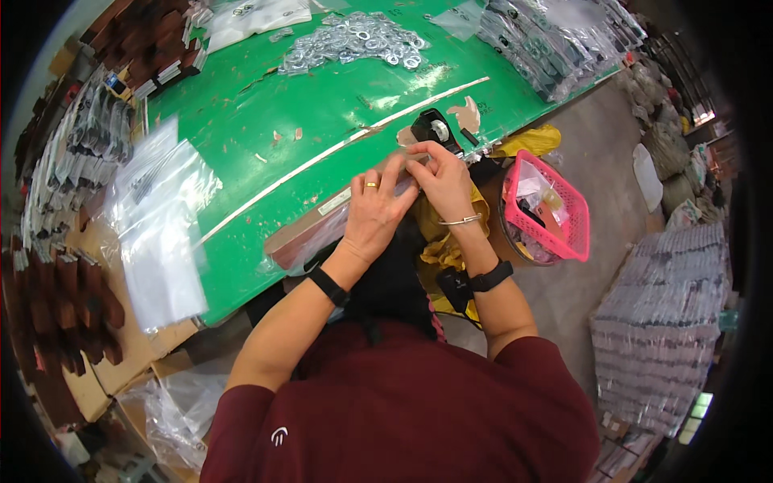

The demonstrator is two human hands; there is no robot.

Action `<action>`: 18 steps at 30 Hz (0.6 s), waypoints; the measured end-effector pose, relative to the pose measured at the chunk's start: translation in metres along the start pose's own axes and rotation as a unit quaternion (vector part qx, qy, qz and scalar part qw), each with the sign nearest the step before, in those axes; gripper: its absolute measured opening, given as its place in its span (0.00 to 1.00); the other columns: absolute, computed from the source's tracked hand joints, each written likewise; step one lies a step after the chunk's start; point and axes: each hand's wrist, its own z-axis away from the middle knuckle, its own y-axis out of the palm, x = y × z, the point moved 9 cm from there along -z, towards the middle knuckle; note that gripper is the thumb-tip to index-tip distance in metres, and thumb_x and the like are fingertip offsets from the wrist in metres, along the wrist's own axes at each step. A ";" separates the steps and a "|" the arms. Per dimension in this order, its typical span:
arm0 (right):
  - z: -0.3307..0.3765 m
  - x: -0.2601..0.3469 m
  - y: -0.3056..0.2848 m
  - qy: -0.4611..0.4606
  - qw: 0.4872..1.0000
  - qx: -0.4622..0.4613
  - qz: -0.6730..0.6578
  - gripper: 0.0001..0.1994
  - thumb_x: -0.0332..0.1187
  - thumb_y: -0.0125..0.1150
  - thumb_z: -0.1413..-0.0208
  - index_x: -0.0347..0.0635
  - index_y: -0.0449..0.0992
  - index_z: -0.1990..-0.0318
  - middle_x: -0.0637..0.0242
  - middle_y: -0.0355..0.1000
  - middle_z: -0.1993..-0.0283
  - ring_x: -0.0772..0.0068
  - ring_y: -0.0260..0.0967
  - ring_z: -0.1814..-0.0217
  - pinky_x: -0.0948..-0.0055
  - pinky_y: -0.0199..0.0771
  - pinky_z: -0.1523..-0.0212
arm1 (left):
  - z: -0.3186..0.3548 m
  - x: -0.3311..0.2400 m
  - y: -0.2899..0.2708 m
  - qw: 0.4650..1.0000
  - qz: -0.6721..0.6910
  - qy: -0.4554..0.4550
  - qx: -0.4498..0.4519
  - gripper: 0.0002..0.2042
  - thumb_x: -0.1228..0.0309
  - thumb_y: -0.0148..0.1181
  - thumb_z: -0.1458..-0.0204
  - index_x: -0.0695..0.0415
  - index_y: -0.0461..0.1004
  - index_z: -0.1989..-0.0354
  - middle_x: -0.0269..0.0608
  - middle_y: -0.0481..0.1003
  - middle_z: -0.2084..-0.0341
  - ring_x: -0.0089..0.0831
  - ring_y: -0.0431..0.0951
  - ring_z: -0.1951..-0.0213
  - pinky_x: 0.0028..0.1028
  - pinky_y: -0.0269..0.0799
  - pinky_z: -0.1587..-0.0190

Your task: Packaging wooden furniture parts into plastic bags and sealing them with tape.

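Note:
A long brown bar (291, 244) in a clear plastic bag lies slantwise along the near edge of the green table (266, 145), with a pale label on its side. My left hand (372, 211), a ring on one finger, is closed on the bagged bar near its right end. Beside it, my right hand (444, 187) has thumb and fingers pinched together at the bag's end; the exact spot they grip is partly hidden. Just beyond my right fingers stands a black tape dispenser (436, 129) with a roll in it.
Flat clear bags (161, 241) lie at the left; small packets with metal rings (354, 44) are heaped at the back. Wrapped stacks (555, 44) cover the far right corner. A pink basket (578, 221) stands right of the table, and a tall wrapped stack (660, 322) farther right.

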 end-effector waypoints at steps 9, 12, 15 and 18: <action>-0.002 -0.012 -0.003 -0.020 0.999 -0.003 0.047 0.14 0.37 0.67 0.48 0.41 0.77 0.57 0.71 0.68 0.84 0.79 0.63 0.82 0.75 0.61 0.76 | 0.000 -0.007 -0.002 1.000 -0.027 0.009 0.006 0.13 0.71 0.57 0.52 0.42 0.78 0.58 0.33 0.66 0.37 0.36 0.70 0.56 0.37 0.64 0.52; -0.003 -0.014 -0.002 -0.004 0.999 0.026 0.037 0.18 0.42 0.66 0.50 0.43 0.75 0.55 0.64 0.72 0.80 0.62 0.72 0.76 0.62 0.69 0.72 | -0.003 -0.003 -0.003 1.000 -0.021 0.007 0.000 0.12 0.71 0.59 0.53 0.43 0.77 0.58 0.32 0.69 0.40 0.36 0.70 0.56 0.38 0.63 0.53; -0.001 -0.014 -0.004 0.019 0.998 0.053 0.005 0.21 0.42 0.67 0.49 0.42 0.73 0.52 0.67 0.72 0.80 0.68 0.72 0.76 0.66 0.68 0.72 | -0.007 0.006 -0.002 1.000 -0.005 -0.014 0.013 0.13 0.70 0.61 0.53 0.44 0.76 0.58 0.32 0.71 0.42 0.36 0.71 0.56 0.37 0.63 0.54; 0.000 -0.029 0.002 0.037 0.987 0.089 -0.126 0.23 0.37 0.68 0.47 0.40 0.69 0.47 0.69 0.74 0.76 0.78 0.72 0.73 0.74 0.68 0.71 | -0.009 0.008 -0.002 1.000 0.000 -0.012 0.017 0.15 0.70 0.63 0.54 0.44 0.76 0.56 0.31 0.71 0.43 0.36 0.71 0.56 0.37 0.62 0.55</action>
